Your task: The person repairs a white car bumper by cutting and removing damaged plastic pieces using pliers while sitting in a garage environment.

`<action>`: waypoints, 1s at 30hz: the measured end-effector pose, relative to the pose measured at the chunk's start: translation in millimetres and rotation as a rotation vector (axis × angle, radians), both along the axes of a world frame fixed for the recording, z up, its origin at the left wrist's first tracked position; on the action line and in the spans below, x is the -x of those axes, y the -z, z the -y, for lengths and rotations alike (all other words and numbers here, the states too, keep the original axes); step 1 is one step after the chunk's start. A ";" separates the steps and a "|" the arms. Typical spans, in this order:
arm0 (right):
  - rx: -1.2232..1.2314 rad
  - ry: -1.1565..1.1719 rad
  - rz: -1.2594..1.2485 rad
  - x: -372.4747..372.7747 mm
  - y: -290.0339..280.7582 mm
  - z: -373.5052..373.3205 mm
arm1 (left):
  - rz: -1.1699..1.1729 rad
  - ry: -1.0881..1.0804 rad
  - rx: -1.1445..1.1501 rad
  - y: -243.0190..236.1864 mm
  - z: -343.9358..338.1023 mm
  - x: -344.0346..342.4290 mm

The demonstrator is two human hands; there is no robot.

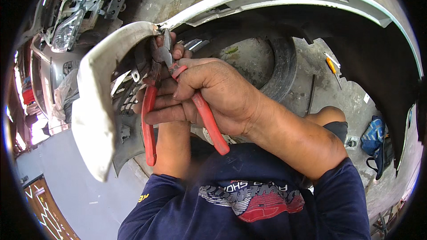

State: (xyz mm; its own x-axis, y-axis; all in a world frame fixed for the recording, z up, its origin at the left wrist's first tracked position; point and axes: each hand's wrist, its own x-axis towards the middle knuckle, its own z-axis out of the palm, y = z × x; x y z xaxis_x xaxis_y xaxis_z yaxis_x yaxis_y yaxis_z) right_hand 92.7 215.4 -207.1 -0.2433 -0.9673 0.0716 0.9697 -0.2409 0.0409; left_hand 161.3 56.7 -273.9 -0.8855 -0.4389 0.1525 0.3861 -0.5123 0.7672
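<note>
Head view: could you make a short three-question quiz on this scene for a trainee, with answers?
1. Which of the person's hands grips the pliers?
2. True or false: the screwdriver lies on the floor, to the right of the tire in the picture.
3. Pick one. The red handles of the pliers are:
a) pressed together
b) spread apart
c) hidden from view

Key:
1. The right hand.
2. True.
3. b
</note>
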 end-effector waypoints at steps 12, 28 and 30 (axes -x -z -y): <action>0.003 -0.026 0.018 -3.7 0.0 13.6 | -0.083 0.050 -0.211 -8.4 -8.7 6.2; -0.087 0.011 -0.033 -9.7 -6.6 24.2 | -0.071 0.137 -0.260 -18.0 -0.2 16.2; -0.125 -0.003 -0.059 -4.2 -10.4 19.0 | -0.015 0.058 -0.206 -14.4 1.6 18.4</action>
State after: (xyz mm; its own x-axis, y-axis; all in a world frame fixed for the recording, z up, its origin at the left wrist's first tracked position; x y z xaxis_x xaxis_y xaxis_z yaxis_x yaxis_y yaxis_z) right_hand 96.9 196.4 -196.6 -0.2389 -0.9704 -0.0357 0.9704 -0.2372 -0.0466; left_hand 142.9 55.0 -259.5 -0.9086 -0.4102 0.0786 0.3619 -0.6794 0.6383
